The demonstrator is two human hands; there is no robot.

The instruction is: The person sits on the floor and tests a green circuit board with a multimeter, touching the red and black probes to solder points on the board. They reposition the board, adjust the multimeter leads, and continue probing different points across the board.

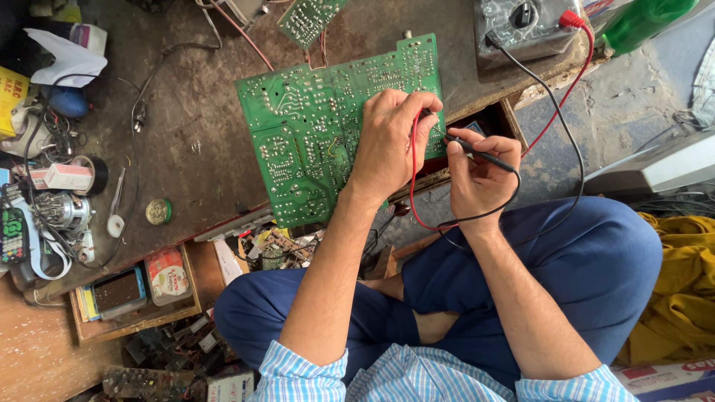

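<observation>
A large green circuit board [313, 134] lies solder side up on the worn workbench [186, 149]. My left hand [391, 141] rests on the board's right part, pinching a red test probe [421, 117] against it. Just off the board's right edge, my right hand [480, 167] grips a black test probe [477, 151], its tip pointing at the board's edge. Red and black leads [555, 112] run from the probes up to a grey multimeter [521, 26] at the bench's far right corner.
A second small green board [305, 18] lies at the top. Wires, a small motor [59, 208], boxes and a round tin [158, 211] crowd the bench's left side. An open drawer [134, 294] of parts sits below. My crossed legs in blue trousers [566, 283] fill the foreground.
</observation>
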